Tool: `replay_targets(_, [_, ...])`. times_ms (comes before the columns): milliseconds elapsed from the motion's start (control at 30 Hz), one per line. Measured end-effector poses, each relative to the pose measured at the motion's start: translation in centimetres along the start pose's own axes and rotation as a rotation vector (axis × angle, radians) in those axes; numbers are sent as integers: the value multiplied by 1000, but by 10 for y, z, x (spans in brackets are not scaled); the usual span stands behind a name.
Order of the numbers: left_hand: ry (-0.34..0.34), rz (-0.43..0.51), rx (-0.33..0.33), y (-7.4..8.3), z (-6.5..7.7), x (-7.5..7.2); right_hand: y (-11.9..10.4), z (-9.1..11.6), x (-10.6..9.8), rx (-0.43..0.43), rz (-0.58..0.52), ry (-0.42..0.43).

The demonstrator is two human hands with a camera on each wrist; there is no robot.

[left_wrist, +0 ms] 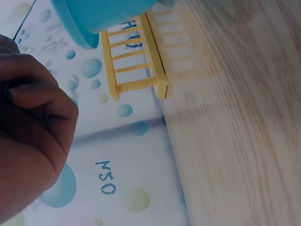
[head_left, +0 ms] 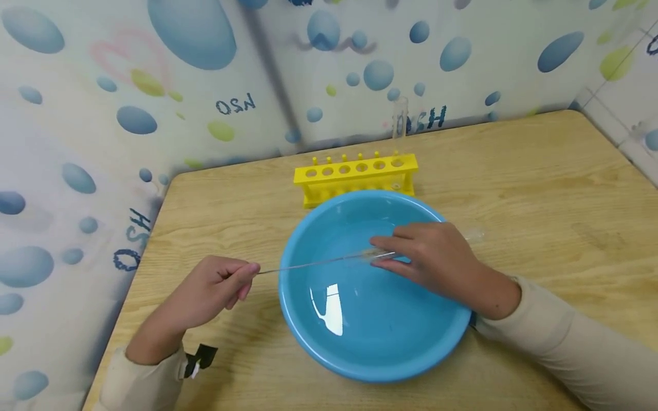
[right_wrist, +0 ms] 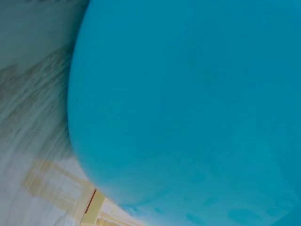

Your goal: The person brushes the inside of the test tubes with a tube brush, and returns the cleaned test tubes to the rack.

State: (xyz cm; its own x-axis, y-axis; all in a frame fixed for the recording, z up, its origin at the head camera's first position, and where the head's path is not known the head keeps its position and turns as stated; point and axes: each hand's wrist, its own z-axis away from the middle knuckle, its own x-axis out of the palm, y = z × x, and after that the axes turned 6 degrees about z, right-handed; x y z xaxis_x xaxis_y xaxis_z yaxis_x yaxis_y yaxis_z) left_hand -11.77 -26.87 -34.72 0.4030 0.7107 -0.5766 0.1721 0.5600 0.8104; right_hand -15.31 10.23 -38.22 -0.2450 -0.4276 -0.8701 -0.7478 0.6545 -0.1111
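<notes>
My left hand (head_left: 211,291) pinches the end of a thin twisted wire handle (head_left: 319,262), left of the blue basin. The wire runs across the basin to the pale bristles of a test tube brush (head_left: 367,255) at the mouth of a clear test tube. Over the basin's right half, my right hand (head_left: 437,260) grips that test tube (head_left: 474,234), whose rounded end sticks out past the knuckles. The left wrist view shows the curled fingers of the left hand (left_wrist: 33,113) and a bit of the wire (left_wrist: 24,22). In the right wrist view, the basin hides the hand.
The round blue basin (head_left: 293,319) holds water with a bright reflection. Just behind it stands a yellow test tube rack (head_left: 354,168), with one clear tube (head_left: 400,117) upright in its right end. The wooden table (head_left: 540,171) meets a patterned wall behind.
</notes>
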Motion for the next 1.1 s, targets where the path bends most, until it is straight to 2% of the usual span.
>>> replay_targets(233, [-59, 26, 48, -13, 1, -9, 0, -1, 0, -8, 3, -6])
replay_targets(333, [-60, 27, 56, -17, 3, -10, 1, -1, -1, -1, 12, -8])
replay_targets(433, [-3, 9, 55, -20, 6, -11, 2, -2, -1, 13, 38, 7])
replay_targets(567, [65, 20, 59, -21, 7, -12, 4, 2, -2, -9, 49, 12])
replay_targets(700, [1, 83, 61, -20, 6, -10, 4, 3, -1, -26, 39, 1])
replay_targets(867, [-82, 94, 36, -18, 4, -5, 3, 1, 0, -21, 35, -3])
replay_targets(967, [-86, 78, 34, -17, 6, -5, 2, 0, 0, -24, 37, -11])
replay_targets(1100, [-55, 46, 27, -15, 10, -7, 2, -1, -1, -13, 35, -14])
